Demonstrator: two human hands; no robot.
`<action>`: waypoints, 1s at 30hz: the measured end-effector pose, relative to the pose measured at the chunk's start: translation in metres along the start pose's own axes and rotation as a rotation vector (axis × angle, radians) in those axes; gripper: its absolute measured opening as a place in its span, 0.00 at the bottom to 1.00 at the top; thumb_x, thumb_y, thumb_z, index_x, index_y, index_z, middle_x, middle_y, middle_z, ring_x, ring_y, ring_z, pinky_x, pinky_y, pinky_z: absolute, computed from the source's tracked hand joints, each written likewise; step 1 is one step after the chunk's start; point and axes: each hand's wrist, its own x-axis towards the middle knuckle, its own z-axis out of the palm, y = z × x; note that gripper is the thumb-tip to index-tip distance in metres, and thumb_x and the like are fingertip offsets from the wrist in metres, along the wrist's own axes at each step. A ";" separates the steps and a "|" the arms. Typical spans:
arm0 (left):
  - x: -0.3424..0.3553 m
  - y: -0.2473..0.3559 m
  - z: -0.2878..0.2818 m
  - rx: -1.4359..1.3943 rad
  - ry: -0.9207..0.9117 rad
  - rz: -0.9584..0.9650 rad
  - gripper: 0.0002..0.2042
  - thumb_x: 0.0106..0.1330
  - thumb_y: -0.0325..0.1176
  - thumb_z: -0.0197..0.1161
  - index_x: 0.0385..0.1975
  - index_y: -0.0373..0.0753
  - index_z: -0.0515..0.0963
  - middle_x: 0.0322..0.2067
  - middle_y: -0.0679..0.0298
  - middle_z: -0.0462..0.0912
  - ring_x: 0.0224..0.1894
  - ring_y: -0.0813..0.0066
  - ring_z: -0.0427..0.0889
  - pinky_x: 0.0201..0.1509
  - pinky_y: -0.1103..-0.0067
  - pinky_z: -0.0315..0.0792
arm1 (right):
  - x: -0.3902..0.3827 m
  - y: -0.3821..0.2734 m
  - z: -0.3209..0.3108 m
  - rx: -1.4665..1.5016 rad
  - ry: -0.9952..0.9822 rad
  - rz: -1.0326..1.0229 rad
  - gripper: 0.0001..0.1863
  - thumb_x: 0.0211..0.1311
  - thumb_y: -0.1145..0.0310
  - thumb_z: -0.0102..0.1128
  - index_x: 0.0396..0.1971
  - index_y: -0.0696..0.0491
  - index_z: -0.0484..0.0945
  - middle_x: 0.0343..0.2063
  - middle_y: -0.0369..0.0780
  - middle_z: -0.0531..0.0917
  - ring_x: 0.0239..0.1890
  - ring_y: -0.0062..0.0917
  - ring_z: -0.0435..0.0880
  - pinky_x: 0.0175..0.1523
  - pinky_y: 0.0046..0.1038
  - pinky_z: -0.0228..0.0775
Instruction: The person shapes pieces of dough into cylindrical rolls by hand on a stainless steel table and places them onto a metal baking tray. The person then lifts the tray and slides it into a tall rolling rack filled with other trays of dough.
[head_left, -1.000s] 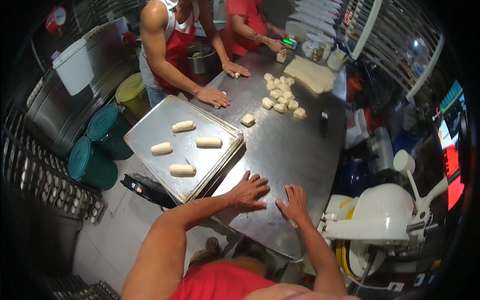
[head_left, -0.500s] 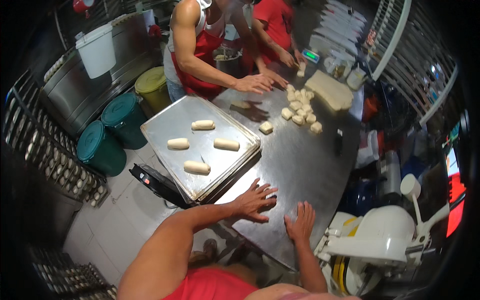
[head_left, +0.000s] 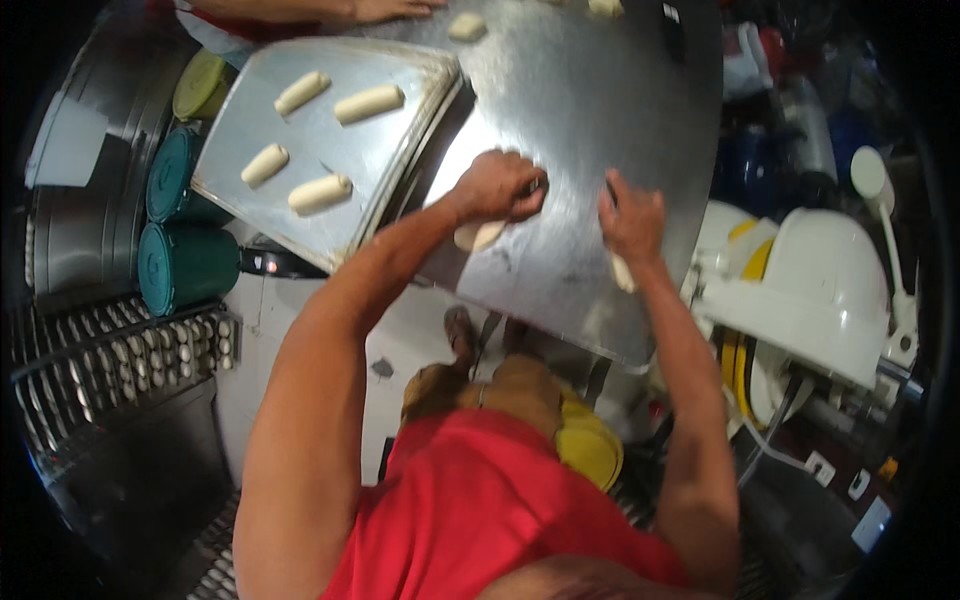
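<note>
My left hand [head_left: 505, 187] is closed on the metal table [head_left: 570, 110], fingers curled in. A pale, flat dough piece [head_left: 478, 236] shows under its wrist. To the right, my right hand [head_left: 633, 222] is also curled, with one digit pointing away from me. Another pale dough piece [head_left: 622, 272] pokes out beneath the heel of that hand. Whatever lies inside either fist is hidden. Left of my hands, several dough rolls [head_left: 320, 194] lie apart on a metal baking tray [head_left: 240, 195], the top one of a stack.
A dough lump [head_left: 467, 27] sits at the far side, near a co-worker's hand [head_left: 395, 8]. A white machine [head_left: 800, 300] stands close by my right arm. Green lidded bins [head_left: 185, 265] are left of the trays. Below the table edge is a yellow lid [head_left: 588, 445].
My view has tilted downward toward my body. Both hands, earlier spread open over the table, are now curled. Dough pieces now show beneath them.
</note>
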 end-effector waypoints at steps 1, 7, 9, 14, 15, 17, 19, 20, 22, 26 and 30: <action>-0.002 0.006 0.000 0.033 0.047 0.002 0.07 0.63 0.38 0.64 0.36 0.46 0.82 0.29 0.64 0.83 0.34 0.61 0.84 0.45 0.64 0.76 | -0.005 -0.008 -0.008 -0.006 -0.046 0.039 0.21 0.69 0.54 0.61 0.55 0.51 0.83 0.25 0.41 0.84 0.32 0.36 0.82 0.49 0.39 0.66; -0.022 0.026 -0.002 0.138 -0.042 -0.230 0.31 0.65 0.57 0.67 0.58 0.38 0.76 0.59 0.54 0.77 0.62 0.53 0.73 0.68 0.60 0.67 | -0.013 -0.011 -0.035 -0.007 0.074 -0.219 0.25 0.70 0.50 0.61 0.56 0.52 0.82 0.33 0.43 0.87 0.38 0.39 0.84 0.56 0.43 0.67; -0.052 0.031 -0.009 0.137 -0.022 -0.174 0.30 0.64 0.57 0.69 0.57 0.40 0.77 0.58 0.54 0.78 0.61 0.53 0.75 0.68 0.61 0.69 | -0.015 -0.008 -0.041 0.034 -0.092 -0.173 0.25 0.70 0.48 0.60 0.56 0.52 0.81 0.37 0.44 0.88 0.41 0.40 0.85 0.60 0.45 0.67; -0.023 0.013 -0.007 0.198 0.038 -0.059 0.18 0.64 0.54 0.68 0.27 0.44 0.83 0.29 0.67 0.82 0.34 0.67 0.83 0.39 0.70 0.78 | -0.003 -0.014 -0.024 0.086 -0.312 0.066 0.28 0.71 0.45 0.57 0.56 0.53 0.81 0.40 0.45 0.89 0.44 0.42 0.85 0.64 0.48 0.66; -0.015 0.000 0.000 0.202 0.042 -0.062 0.18 0.64 0.54 0.68 0.27 0.44 0.83 0.28 0.67 0.82 0.34 0.67 0.82 0.38 0.70 0.78 | 0.009 -0.006 -0.011 0.066 -0.271 0.072 0.27 0.71 0.45 0.58 0.56 0.53 0.81 0.40 0.45 0.89 0.44 0.41 0.85 0.63 0.47 0.66; -0.014 -0.008 0.007 0.184 0.030 -0.069 0.18 0.65 0.54 0.67 0.27 0.44 0.83 0.28 0.66 0.81 0.32 0.66 0.82 0.37 0.69 0.77 | 0.007 -0.003 -0.001 0.027 -0.215 0.106 0.27 0.70 0.46 0.58 0.56 0.53 0.82 0.40 0.44 0.89 0.45 0.40 0.85 0.63 0.45 0.67; -0.005 -0.004 -0.004 0.165 -0.022 -0.176 0.18 0.65 0.54 0.66 0.30 0.44 0.83 0.32 0.66 0.82 0.39 0.66 0.81 0.46 0.67 0.76 | 0.017 -0.006 -0.006 0.058 -0.222 0.075 0.28 0.69 0.45 0.59 0.57 0.54 0.81 0.43 0.45 0.88 0.48 0.41 0.84 0.63 0.44 0.67; -0.009 -0.001 -0.002 0.162 -0.008 -0.178 0.18 0.65 0.53 0.66 0.31 0.43 0.84 0.33 0.65 0.82 0.41 0.65 0.80 0.48 0.66 0.75 | 0.018 -0.008 -0.012 0.073 -0.226 0.060 0.29 0.69 0.45 0.60 0.57 0.54 0.80 0.44 0.45 0.87 0.50 0.41 0.83 0.63 0.44 0.68; -0.017 0.009 -0.003 0.154 0.009 -0.195 0.21 0.64 0.57 0.67 0.37 0.43 0.85 0.42 0.64 0.83 0.50 0.62 0.79 0.59 0.62 0.72 | 0.005 -0.013 -0.024 0.007 -0.146 -0.077 0.30 0.68 0.44 0.60 0.57 0.55 0.80 0.47 0.46 0.86 0.52 0.42 0.82 0.63 0.45 0.68; -0.053 0.020 -0.009 0.089 -0.057 -0.173 0.27 0.63 0.63 0.67 0.44 0.44 0.85 0.52 0.60 0.82 0.60 0.57 0.76 0.64 0.62 0.74 | -0.034 -0.005 -0.045 0.077 -0.211 -0.089 0.32 0.69 0.43 0.59 0.58 0.56 0.79 0.50 0.48 0.84 0.53 0.44 0.81 0.62 0.44 0.68; -0.027 0.007 -0.006 0.147 -0.043 -0.119 0.23 0.63 0.61 0.66 0.27 0.44 0.84 0.28 0.68 0.81 0.36 0.67 0.83 0.39 0.67 0.79 | -0.015 -0.009 -0.034 0.117 -0.334 0.094 0.29 0.71 0.44 0.57 0.56 0.54 0.81 0.44 0.46 0.87 0.48 0.41 0.83 0.58 0.43 0.69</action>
